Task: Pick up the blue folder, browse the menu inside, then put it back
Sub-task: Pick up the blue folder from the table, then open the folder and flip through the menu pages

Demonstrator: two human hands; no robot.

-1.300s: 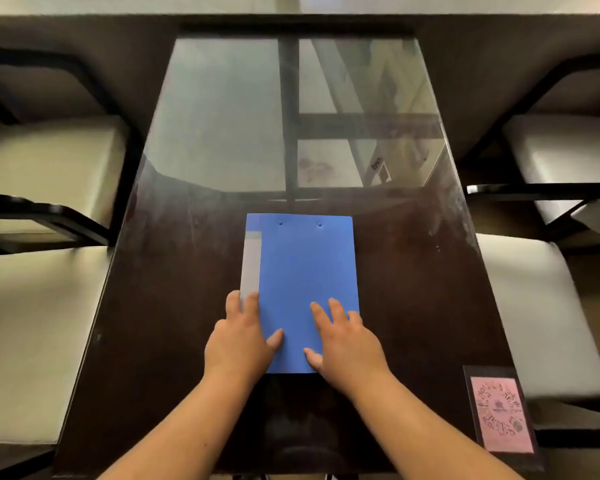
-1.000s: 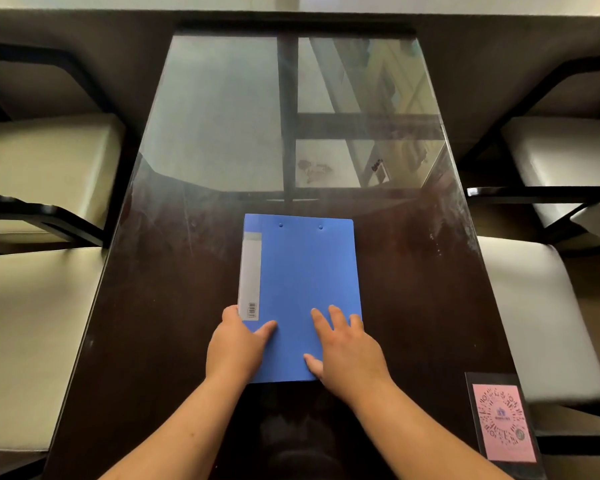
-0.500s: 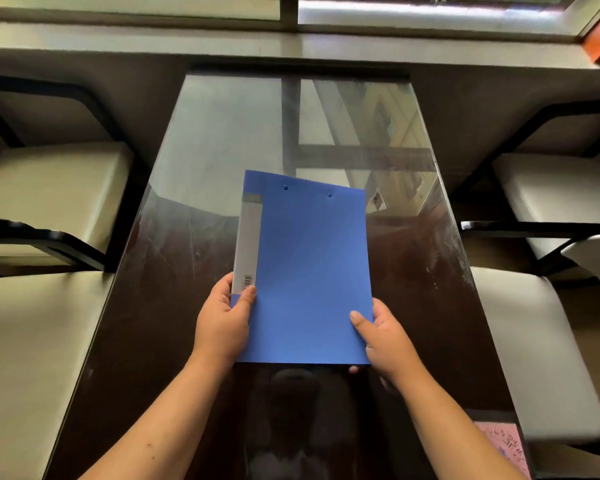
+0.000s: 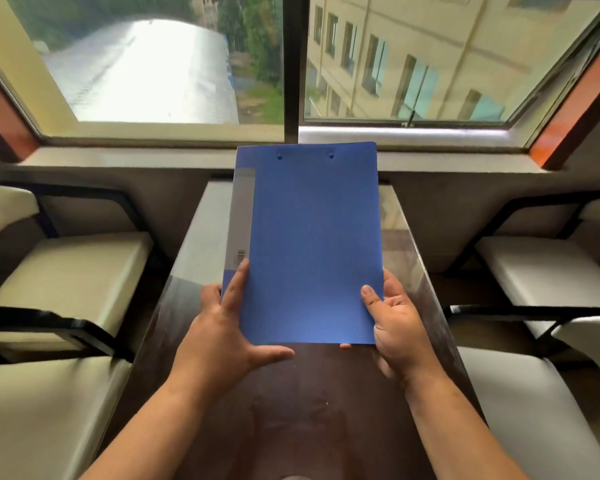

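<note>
The blue folder (image 4: 309, 244) is closed and held up above the table, tilted toward me, with a grey label strip down its left side. My left hand (image 4: 222, 330) holds its lower left corner, one finger lying along the cover and the thumb sticking out under the bottom edge. My right hand (image 4: 395, 320) grips the lower right edge, thumb on the front cover. The menu inside is hidden.
A dark glossy table (image 4: 291, 410) stretches below the folder toward a window sill (image 4: 118, 157). Cream-cushioned chairs with black frames stand on the left (image 4: 66, 271) and right (image 4: 541, 271). A large window (image 4: 153, 64) fills the top of the view.
The folder went from lying flat on the table under both hands to being lifted clear and tilted up. My view has risen, so the window now shows.
</note>
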